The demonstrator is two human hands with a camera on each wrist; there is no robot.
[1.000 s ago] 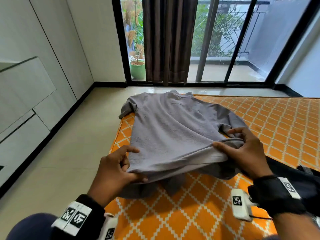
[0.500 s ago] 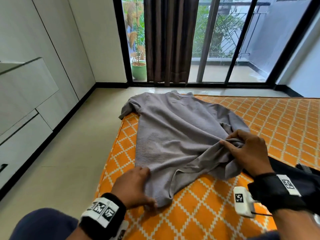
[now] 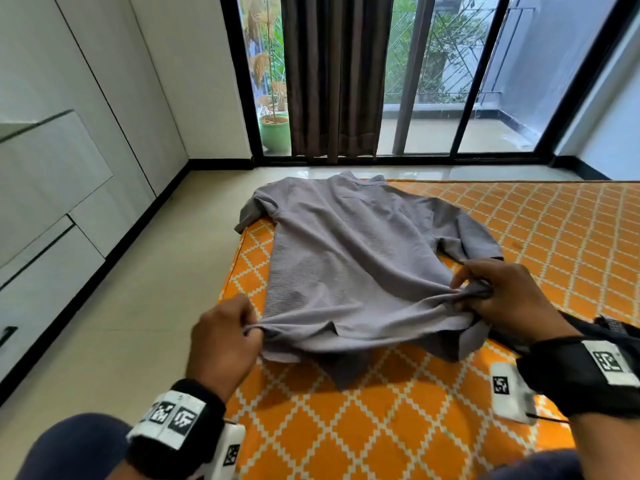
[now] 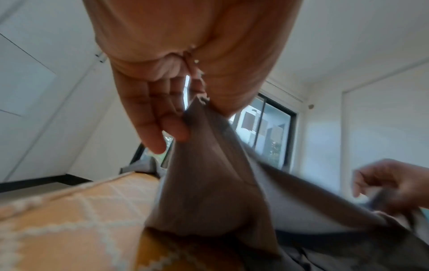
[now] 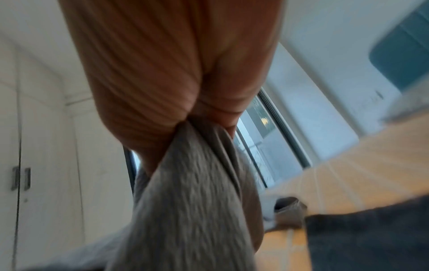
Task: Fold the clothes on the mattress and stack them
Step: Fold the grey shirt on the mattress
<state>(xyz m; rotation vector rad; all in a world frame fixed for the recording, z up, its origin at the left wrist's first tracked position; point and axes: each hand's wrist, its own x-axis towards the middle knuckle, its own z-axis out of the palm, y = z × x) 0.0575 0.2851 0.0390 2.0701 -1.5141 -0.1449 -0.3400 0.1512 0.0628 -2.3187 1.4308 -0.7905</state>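
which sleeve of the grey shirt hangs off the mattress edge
The far-left sleeve: it droops over the mattress edge toward the floor. The other sleeve lies on the mattress.

Motion blur smears the right wrist view; the dark garment [image 3: 609,327] is cut off.

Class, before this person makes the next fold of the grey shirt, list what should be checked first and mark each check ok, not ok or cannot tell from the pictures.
1. Left hand pinches the hem of the shirt: ok.
2. Right hand grips the other hem corner: ok.
3. Hem stretched between the hands: ok.
4. Shirt lies wholly on the mattress: not ok, the far left sleeve hangs over the edge.
5. Right sleeve laid out straight: not ok, it bends back toward the right hand.
6. Dark garment clear of the shirt: cannot tell, the right hand hides where they meet.
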